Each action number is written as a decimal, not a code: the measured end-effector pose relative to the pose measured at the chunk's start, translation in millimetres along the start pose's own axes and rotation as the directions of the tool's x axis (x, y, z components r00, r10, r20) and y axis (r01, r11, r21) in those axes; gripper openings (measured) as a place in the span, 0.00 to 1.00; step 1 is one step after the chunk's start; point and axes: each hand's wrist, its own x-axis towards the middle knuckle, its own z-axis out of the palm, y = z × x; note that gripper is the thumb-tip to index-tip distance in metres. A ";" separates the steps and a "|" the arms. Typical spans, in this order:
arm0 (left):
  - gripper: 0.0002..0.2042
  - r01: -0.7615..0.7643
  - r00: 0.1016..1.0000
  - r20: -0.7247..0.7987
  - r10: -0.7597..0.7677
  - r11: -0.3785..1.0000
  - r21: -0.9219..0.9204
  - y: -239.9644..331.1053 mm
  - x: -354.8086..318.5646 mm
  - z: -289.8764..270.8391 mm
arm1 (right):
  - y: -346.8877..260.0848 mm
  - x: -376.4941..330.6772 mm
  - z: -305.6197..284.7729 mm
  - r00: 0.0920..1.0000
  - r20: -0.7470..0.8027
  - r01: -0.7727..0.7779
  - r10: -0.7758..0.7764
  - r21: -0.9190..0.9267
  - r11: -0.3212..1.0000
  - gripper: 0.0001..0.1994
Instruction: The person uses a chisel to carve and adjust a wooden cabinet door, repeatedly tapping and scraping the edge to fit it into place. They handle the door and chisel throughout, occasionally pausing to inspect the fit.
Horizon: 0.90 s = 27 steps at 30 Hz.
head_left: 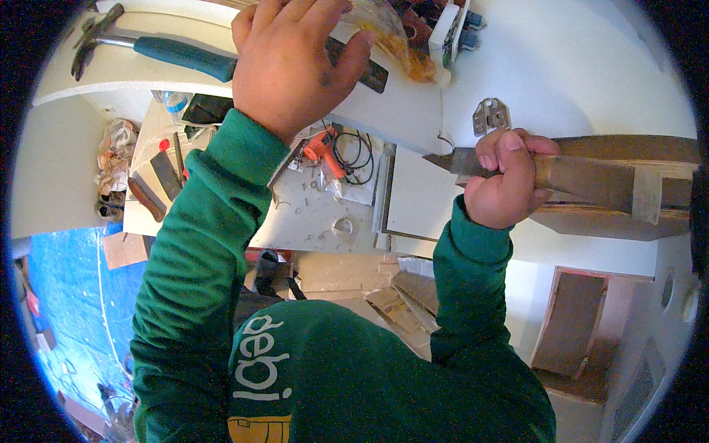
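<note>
My left hand (295,63) reaches over the shelf at the top, palm down, with its fingers and thumb apart. Beside its wrist ends the teal handle of a claw hammer (181,57). A dark flat bar (369,74) shows partly from under the thumb, next to a clear plastic bag (384,33) with orange-brown contents. My right hand (509,177) is closed around the loose end of a brown strip roll (613,181), bound with tape (648,196). The strip's pointed tip juts out left of the fist. Above that fist lies a metal hinge plate (491,116).
Lower down, a worktop (295,229) carries an orange corded power tool (323,150), a tape ring (342,227) and scattered bits. Hand tools (166,173) lie on a board at left. A blue sheet (66,295) covers the floor. Cardboard (402,306) lies behind me.
</note>
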 end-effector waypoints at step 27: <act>0.18 0.032 0.999 0.034 -0.031 0.999 -0.026 -0.1 -0.5 3.8 | -21.5 4.2 32.4 0.997 -0.057 -0.059 0.050 -0.175 0.983 0.12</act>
